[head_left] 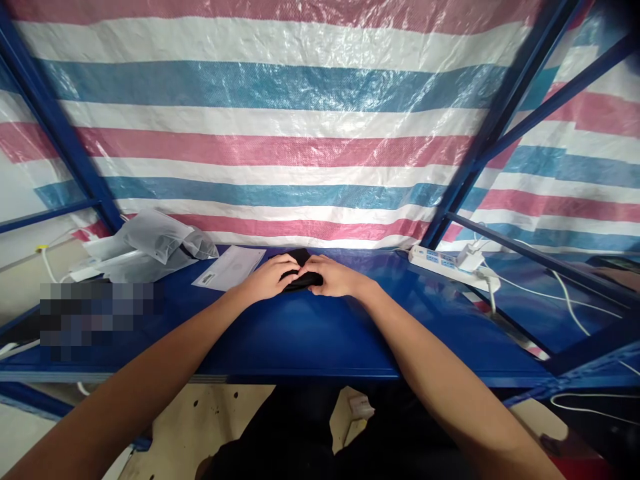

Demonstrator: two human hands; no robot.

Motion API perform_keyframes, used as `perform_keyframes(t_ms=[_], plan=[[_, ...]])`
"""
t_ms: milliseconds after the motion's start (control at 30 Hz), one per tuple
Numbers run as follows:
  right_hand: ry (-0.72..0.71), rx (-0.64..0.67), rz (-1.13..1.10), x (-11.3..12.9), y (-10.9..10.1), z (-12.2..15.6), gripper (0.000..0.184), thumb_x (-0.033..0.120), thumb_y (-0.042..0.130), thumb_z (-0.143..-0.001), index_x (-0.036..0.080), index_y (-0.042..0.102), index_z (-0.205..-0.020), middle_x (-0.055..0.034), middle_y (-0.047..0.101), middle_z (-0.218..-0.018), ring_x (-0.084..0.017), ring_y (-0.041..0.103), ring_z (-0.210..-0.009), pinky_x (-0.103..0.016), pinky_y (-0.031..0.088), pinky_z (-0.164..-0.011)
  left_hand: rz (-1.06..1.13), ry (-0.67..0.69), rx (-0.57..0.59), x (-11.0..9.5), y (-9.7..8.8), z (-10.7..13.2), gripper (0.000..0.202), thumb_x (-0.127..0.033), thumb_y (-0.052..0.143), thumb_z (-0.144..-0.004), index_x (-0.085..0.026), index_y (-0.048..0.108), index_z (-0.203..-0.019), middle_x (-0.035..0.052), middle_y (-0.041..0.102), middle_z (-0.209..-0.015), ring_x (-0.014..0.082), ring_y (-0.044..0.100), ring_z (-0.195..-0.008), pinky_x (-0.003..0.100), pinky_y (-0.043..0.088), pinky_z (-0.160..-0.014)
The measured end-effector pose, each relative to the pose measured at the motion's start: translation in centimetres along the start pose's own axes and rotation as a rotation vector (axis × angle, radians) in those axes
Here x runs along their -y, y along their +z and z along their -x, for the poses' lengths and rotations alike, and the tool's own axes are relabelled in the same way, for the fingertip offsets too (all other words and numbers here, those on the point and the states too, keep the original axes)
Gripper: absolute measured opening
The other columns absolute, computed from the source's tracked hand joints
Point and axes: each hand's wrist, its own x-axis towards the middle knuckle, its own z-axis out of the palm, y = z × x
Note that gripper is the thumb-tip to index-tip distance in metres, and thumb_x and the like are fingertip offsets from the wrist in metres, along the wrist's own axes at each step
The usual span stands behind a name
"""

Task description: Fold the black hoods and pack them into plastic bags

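A black, soft-looking folded item (302,282) lies near the back of the blue shelf top (295,340); its exact kind is hard to make out. My left hand (267,277) grips it from the left, fingers curled over its top. From the right, my right hand (336,275) closes on the same item, with thumb low and fingers above. The fingertips of both hands nearly meet over its middle, hiding much of it. Just left of my left hand, a flat white sheet or envelope (235,265) with a small printed label lies on the shelf.
Frosted plastic bags (155,240) are heaped at the back left. A white power strip (450,267) with plugged-in chargers and cables sits at the right. Blue metal posts (493,143) frame the shelf, and a striped plastic sheet (280,120) hangs behind it.
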Motion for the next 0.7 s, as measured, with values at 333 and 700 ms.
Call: perform_keyframes(t_ms=[333,700], plan=[[0.071,-0.232,0.025,-0.5,0.0,-0.8,0.037,0.010,0.066,-0.086,0.023,0.083,-0.116,-0.0038,0.080,-0.102,-0.019,0.069,-0.082,-0.029,0.048,-0.075,-0.047,0.083,-0.134,-1.5,-0.3,0.7,0.027,-0.035,0.072,-0.103,-0.026,0.064,-0.127,0.0119,0.055,-0.156,0.0327,0.056,-0.145,0.055,0.051,-0.121],[0.185,-0.313,-0.187,-2.2,0.3,-0.8,0.036,0.014,0.067,-0.086,0.023,0.083,-0.117,0.0018,0.082,-0.096,-0.016,0.070,-0.076,-0.027,0.050,-0.073,-0.381,0.160,-0.034,-0.9,0.6,-0.5,0.021,-0.019,0.060,-0.106,-0.022,0.081,-0.106,0.0099,0.052,-0.164,0.0363,0.043,-0.155,0.061,0.039,-0.128]])
